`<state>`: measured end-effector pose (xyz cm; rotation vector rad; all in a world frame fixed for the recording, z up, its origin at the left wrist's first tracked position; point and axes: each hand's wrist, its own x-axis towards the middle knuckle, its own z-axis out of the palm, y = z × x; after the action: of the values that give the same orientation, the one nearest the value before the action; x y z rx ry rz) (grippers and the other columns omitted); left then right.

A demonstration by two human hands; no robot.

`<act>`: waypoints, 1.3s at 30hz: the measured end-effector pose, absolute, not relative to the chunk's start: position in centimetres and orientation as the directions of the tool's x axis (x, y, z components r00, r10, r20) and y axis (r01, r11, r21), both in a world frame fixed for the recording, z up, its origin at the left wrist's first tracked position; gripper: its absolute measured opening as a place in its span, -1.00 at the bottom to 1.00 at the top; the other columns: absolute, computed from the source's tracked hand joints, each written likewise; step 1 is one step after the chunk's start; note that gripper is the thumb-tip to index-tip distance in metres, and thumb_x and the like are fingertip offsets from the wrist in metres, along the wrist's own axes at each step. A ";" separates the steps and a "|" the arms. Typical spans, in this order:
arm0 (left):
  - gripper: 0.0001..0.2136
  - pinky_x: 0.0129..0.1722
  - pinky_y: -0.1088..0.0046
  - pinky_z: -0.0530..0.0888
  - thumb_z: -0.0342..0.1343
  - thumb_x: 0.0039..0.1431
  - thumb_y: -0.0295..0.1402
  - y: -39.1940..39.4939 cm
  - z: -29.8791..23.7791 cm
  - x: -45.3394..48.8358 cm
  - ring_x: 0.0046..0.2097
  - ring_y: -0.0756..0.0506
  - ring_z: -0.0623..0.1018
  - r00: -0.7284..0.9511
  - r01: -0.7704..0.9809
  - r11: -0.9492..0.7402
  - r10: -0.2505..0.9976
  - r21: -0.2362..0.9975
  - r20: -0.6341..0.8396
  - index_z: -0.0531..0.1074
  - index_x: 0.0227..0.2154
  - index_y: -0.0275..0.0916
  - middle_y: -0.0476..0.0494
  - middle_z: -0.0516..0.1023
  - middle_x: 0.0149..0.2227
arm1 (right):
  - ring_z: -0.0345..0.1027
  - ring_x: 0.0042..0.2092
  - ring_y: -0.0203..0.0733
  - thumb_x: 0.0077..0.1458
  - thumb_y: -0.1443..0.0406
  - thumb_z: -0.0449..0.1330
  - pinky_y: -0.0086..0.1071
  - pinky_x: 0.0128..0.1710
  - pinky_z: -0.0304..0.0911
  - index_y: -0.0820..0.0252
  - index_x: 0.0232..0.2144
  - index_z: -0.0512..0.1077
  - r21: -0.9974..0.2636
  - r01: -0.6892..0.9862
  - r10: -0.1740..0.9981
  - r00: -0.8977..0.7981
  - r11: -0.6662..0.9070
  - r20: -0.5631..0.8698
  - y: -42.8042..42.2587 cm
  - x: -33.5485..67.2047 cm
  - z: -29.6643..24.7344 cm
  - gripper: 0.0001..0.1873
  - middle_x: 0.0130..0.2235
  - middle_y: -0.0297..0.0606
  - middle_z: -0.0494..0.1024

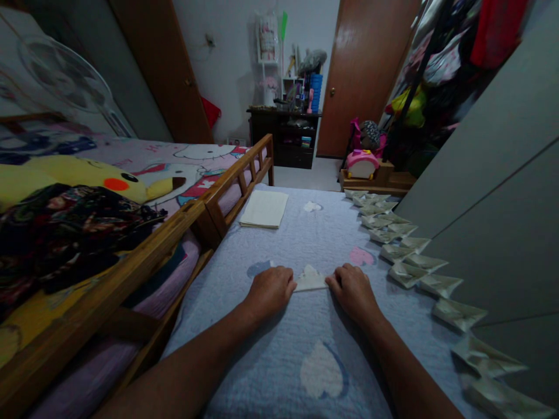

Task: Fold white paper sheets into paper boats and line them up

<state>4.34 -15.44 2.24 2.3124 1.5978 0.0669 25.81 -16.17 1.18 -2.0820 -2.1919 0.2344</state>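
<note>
Two bare hands work on a bed with a pale blue quilted cover [336, 233]. The left hand [271, 289] is curled up, with its fingers bent and bunched together, and it holds the left end of a small, flat, folded piece of off-white paper [311, 280]. The right hand [353, 288] is curled the same way and holds the right end. I cannot tell how hard they squeeze, because the fingers cover both tips.

The folded paper lies on the bed cover, right between the two hands. Its long way runs from side to side, and its right end sits a tiny bit farther away. The straight edge faces the person, and the pointy top faces away. It looks like a low, wide triangle. The top edge looks bumpy, but it is too small to see well.

A neat stack of flat, cream-coloured paper sheets [264, 209] lies farther up on the left, near a brown wooden bed rail [131, 266]. Along the right side of the bed is a long line of pointy, off-white folded paper shapes [408, 274].
</note>
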 end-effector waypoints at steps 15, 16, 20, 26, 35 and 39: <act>-0.84 -0.23 0.37 0.38 0.00 0.32 -0.31 -15.7 2.1 4.3 -0.15 -0.17 0.56 0.385 0.902 -0.347 0.916 0.258 -0.115 0.45 -0.30 -0.22 -0.15 0.59 -0.23 | 0.35 -0.19 -0.10 0.27 0.22 0.14 -0.31 -0.23 0.02 0.21 -0.39 0.51 -0.164 0.986 0.999 -0.045 0.044 -0.002 -16.4 25.7 1.1 -0.76 -0.26 -0.16 0.53; -0.83 -0.23 0.37 0.38 0.00 0.32 -0.31 -15.7 2.0 4.3 -0.15 -0.17 0.56 0.384 0.903 -0.345 0.916 0.256 -0.117 0.45 -0.30 -0.22 -0.15 0.59 -0.22 | 0.35 -0.19 -0.10 0.28 0.23 0.14 -0.31 -0.23 0.02 0.21 -0.38 0.51 -0.163 0.986 0.999 -0.045 0.043 -0.005 -16.4 25.7 1.1 -0.76 -0.26 -0.16 0.53; -0.83 -0.24 0.37 0.38 -0.01 0.32 -0.30 -15.5 2.1 4.4 -0.15 -0.17 0.56 0.377 0.906 -0.338 0.917 0.253 -0.127 0.45 -0.29 -0.21 -0.16 0.59 -0.22 | 0.34 -0.18 -0.09 0.28 0.23 0.13 -0.30 -0.22 0.03 0.21 -0.37 0.50 -0.172 0.984 0.999 -0.045 0.043 -0.010 -16.4 25.7 1.1 -0.76 -0.25 -0.16 0.53; -0.83 -0.24 0.37 0.38 -0.01 0.32 -0.31 -15.5 2.0 4.4 -0.16 -0.17 0.56 0.370 0.909 -0.329 0.919 0.255 -0.134 0.45 -0.30 -0.21 -0.16 0.58 -0.22 | 0.34 -0.17 -0.08 0.28 0.22 0.13 -0.30 -0.22 0.02 0.20 -0.38 0.50 -0.178 0.983 0.999 -0.039 0.037 -0.006 -16.4 25.7 1.1 -0.76 -0.25 -0.18 0.52; -0.90 -0.16 0.34 0.37 0.03 0.30 -0.34 -15.8 1.9 4.4 -0.13 -0.16 0.50 0.369 0.899 -0.329 0.925 0.290 -0.093 0.40 -0.21 -0.20 -0.13 0.54 -0.20 | 0.31 -0.20 -0.10 0.26 0.23 0.15 -0.30 -0.22 0.01 0.18 -0.39 0.45 -0.177 0.984 0.999 -0.029 0.033 0.029 -16.5 25.8 0.5 -0.80 -0.27 -0.19 0.50; -0.82 -0.01 0.29 0.32 0.10 0.25 -0.43 -15.9 2.2 4.7 -0.02 -0.17 0.40 0.424 0.869 -0.419 0.905 0.261 0.042 0.39 -0.09 -0.16 -0.11 0.46 -0.08 | 0.28 -0.16 -0.08 0.22 0.28 0.18 -0.29 -0.18 0.02 0.19 -0.26 0.41 -0.195 0.980 0.991 -0.017 0.043 0.133 -16.7 25.7 0.4 -0.92 -0.22 -0.20 0.48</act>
<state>4.73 -15.93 2.16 2.4765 1.5649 0.2618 25.74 -16.72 0.43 -2.0242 -2.0868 0.0707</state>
